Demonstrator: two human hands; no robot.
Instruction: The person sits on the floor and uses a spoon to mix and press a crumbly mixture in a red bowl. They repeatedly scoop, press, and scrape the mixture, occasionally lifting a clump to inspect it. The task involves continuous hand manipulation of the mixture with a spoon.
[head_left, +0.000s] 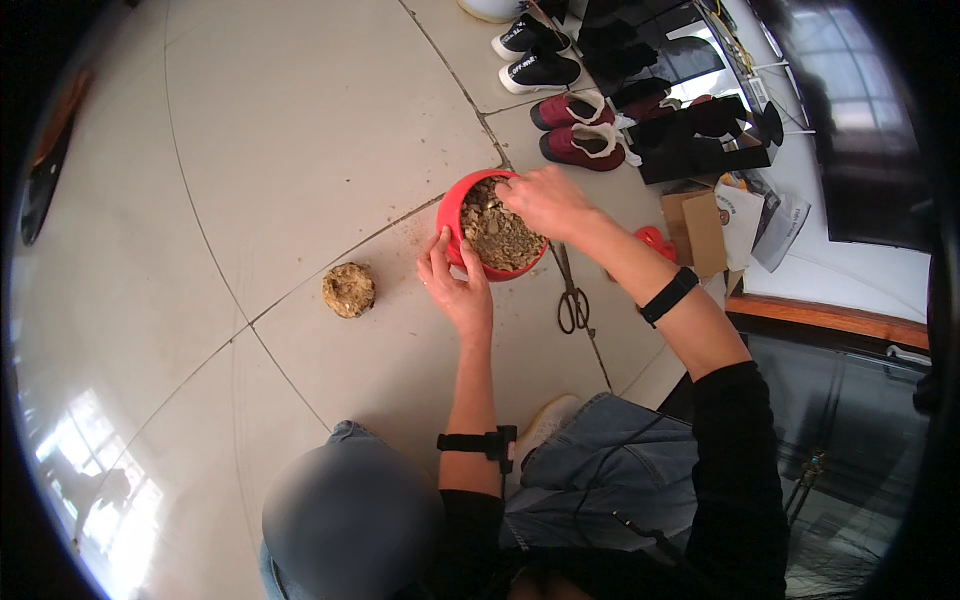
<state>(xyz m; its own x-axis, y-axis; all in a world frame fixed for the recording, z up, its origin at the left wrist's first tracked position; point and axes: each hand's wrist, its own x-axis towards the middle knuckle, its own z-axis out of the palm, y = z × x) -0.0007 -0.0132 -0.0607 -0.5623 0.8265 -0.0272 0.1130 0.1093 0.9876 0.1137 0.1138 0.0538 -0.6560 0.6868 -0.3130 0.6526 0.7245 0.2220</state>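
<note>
A red round pot (453, 208) on the tiled floor holds brown, crumbly, soil-like material (499, 236). My left hand (459, 296) grips the near-left rim, thumb inside and fingers along the outer wall. Over the far-right rim, my right hand (546, 201) is closed around a small metal tool (493, 202), possibly a spoon, whose visible end touches the crumbs; most of it is hidden by the fingers. Left of the pot sits a rounded yellow-brown clump (349, 290), apart from both hands. Dark-handled scissors (573, 306) lie on the floor below my right forearm.
Black sneakers (538, 71) and dark red fleece-lined shoes (581, 142) stand beyond the pot. Red slippers (654, 241) lie partly behind my right arm. A cardboard box (701, 229) and a black glossy cabinet (832, 420) line the right side. Crumbs dot the floor tiles (300, 150).
</note>
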